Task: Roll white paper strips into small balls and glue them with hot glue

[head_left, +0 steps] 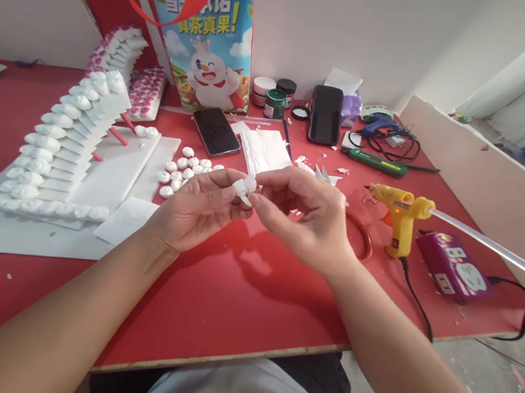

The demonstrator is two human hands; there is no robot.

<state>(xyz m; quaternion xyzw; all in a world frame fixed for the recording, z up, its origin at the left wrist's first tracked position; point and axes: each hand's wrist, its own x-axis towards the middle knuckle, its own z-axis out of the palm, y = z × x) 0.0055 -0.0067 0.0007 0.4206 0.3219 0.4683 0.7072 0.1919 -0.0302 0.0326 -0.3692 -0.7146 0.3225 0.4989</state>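
Between my two hands, above the red table, is a small white paper rosette (244,186). My left hand (200,202) pinches it from the left with thumb and fingers. From the right, the fingertips of my right hand (307,214) are closed on its edge. Just behind my left hand lies a cluster of finished white rosettes (189,167). A stack of white paper sheets (266,151) rests beyond my fingers, and scissors (322,173) lie partly hidden behind my right hand.
At left stands a curved white model (69,142) edged with rosettes. A yellow glue gun (399,214) with a long clear stick and a purple box (453,267) sit at right. Phones (216,132), paint jars (275,102), a green-handled tool (375,161) and a printed bag (212,45) are behind.
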